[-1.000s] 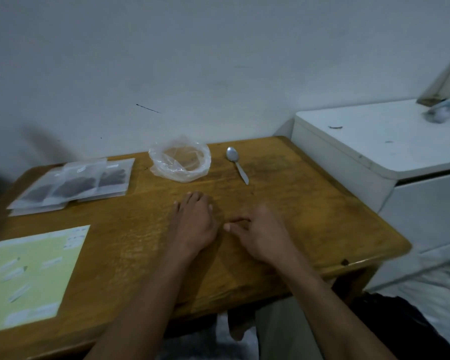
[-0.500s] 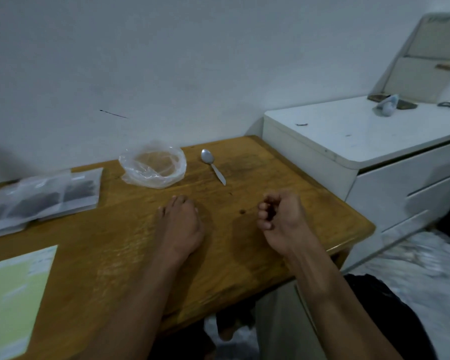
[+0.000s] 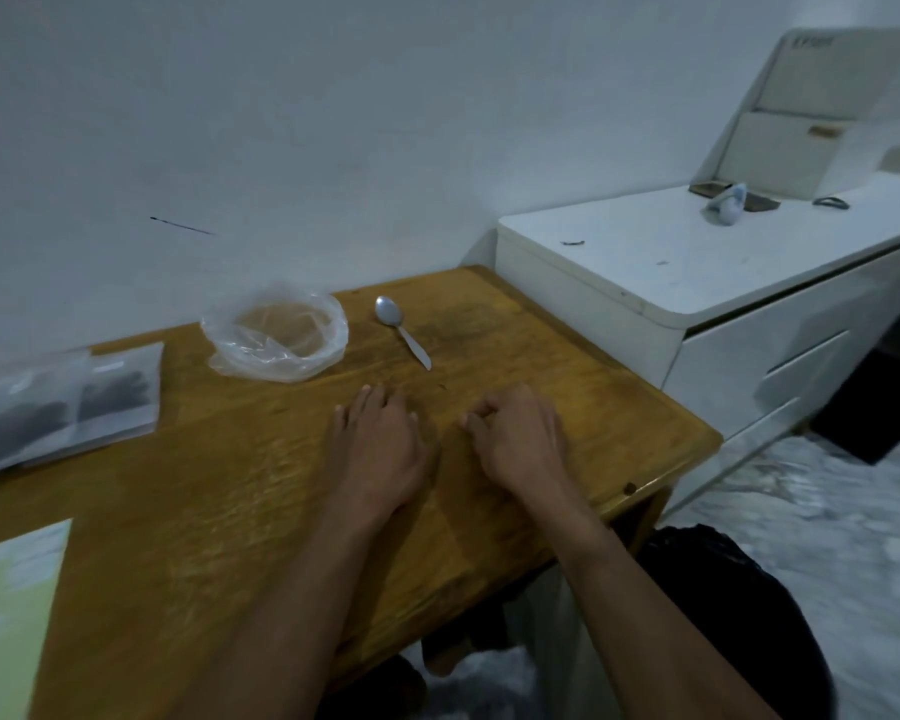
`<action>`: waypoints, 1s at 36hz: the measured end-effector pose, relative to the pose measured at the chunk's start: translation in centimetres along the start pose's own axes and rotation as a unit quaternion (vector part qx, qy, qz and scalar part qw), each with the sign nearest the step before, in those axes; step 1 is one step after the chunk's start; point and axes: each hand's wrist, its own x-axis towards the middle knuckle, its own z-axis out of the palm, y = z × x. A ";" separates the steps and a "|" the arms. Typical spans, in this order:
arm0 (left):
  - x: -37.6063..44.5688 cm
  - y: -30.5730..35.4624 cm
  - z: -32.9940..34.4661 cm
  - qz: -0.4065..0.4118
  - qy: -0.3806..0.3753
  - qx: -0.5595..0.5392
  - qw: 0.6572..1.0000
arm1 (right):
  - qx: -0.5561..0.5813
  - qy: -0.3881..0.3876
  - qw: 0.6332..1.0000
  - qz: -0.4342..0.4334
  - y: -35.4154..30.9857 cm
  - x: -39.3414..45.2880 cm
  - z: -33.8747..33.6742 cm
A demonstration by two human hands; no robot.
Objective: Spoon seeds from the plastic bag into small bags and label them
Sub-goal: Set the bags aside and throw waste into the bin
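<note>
A clear plastic bag (image 3: 276, 341) with its rim rolled down sits at the back of the wooden table (image 3: 204, 511). A metal spoon (image 3: 402, 331) lies just right of it, bowl toward the wall. Several small clear bags (image 3: 63, 410) holding dark seeds lie flat at the left. A pale green label sheet (image 3: 11, 621) is at the near left corner. My left hand (image 3: 380, 449) rests flat on the table, fingers straight. My right hand (image 3: 520, 444) rests beside it with loosely bent fingers, holding nothing I can see.
A white chest of drawers (image 3: 697, 272) stands against the table's right side, higher than the tabletop, with small items on top. A white wall runs behind the table. The table's right front corner (image 3: 697, 439) is close to my right hand.
My right hand, lifted with curled fingers half a second ago, has come back down onto the table near my left hand. The view has shifted slightly; my left hand stayed put.
</note>
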 end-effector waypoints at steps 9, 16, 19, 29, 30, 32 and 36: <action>-1.0 1.3 -0.3 0.015 -0.010 0.003 1.000 | 0.579 -0.062 0.799 0.153 3.9 -2.3 -3.8; -2.3 5.8 1.6 0.064 -0.034 -0.023 0.997 | 0.644 0.015 0.744 0.177 9.3 -3.2 -8.2; -2.4 8.0 2.2 0.078 -0.049 -0.030 0.995 | 0.619 0.050 0.762 0.184 11.3 -3.6 -8.8; -1.7 12.3 3.6 0.074 -0.052 -0.026 0.996 | 0.222 0.124 0.967 -0.015 14.0 -6.3 -6.6; -1.7 12.5 3.6 0.071 -0.050 -0.028 0.996 | 0.210 0.122 0.970 -0.028 14.2 -6.3 -6.5; -1.7 12.6 3.7 0.068 -0.047 -0.027 0.996 | 0.206 0.121 0.970 -0.045 14.4 -6.1 -6.3; -1.7 12.5 3.8 0.071 -0.044 -0.026 0.996 | 0.212 0.114 0.969 -0.051 14.6 -5.5 -6.2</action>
